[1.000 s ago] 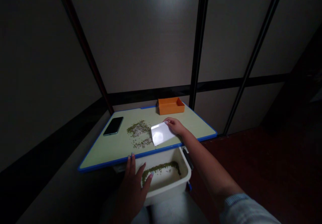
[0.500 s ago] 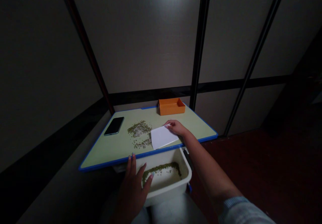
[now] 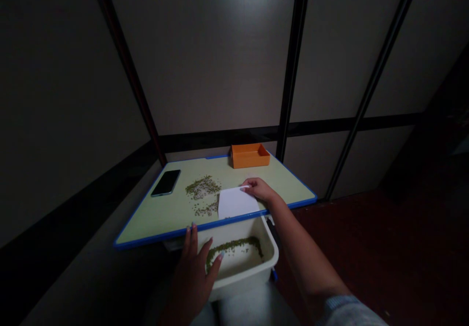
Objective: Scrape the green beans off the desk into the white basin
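Note:
My right hand (image 3: pixel 257 189) grips the far right corner of a white sheet (image 3: pixel 236 203), perhaps paper or thin card, between thumb and fingers. The sheet stands on the pale green tabletop (image 3: pixel 172 218), its lower edge near the blue front rim. Just left of it lie scattered small green and brownish grains (image 3: pixel 203 189). Fingers spread, my left hand (image 3: pixel 196 267) rests at the left side of a white plastic bin (image 3: pixel 269 252), its fingertips near the table's edge. Inside the bin a band of green grains (image 3: pixel 234 244) lies along the far side.
A dark-screened phone (image 3: pixel 166 183) lies at the table's left. An orange open box (image 3: pixel 250 156) stands at the back, close to the panelled wall (image 3: pixel 220 62). The bin sits under the table's front edge, above my lap.
My right hand has shifted slightly right and down, and the white sheet has turned and come nearer the front edge. My left hand has hardly moved.

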`<state>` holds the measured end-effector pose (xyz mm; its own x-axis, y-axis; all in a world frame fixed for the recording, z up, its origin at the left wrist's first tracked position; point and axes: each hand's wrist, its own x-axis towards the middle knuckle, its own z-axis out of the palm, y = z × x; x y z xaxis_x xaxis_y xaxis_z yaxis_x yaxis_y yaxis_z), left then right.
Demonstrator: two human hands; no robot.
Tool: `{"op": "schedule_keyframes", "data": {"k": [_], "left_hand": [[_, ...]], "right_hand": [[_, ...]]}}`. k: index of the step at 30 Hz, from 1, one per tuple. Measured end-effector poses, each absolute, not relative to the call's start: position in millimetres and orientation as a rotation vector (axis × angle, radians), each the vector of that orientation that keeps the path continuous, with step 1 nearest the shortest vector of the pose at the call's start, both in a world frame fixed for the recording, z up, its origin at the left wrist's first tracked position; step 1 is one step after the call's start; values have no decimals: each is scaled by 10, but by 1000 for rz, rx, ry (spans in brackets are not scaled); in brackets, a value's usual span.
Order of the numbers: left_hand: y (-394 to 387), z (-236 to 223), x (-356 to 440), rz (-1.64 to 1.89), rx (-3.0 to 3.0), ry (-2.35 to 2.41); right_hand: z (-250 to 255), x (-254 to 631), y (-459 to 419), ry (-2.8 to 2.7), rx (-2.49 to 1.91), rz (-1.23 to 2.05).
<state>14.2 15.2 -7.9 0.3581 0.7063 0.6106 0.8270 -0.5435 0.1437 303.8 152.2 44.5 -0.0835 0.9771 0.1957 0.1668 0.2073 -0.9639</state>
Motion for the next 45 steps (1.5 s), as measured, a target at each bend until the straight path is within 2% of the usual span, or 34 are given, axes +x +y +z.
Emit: {"op": "schedule_keyframes", "data": {"k": [24, 32, 45], "left_hand": [[133, -91, 132, -904, -2403, -1398], [130, -85, 140, -917, -2399, -1383], [107, -36, 153, -864, -2424, -1468]], "right_hand": [[483, 3022, 1442, -1453, -1086, 1069], [553, 2990, 1387, -1213, -918, 995], [537, 2977, 1261, -1049, -1013, 703]]}}
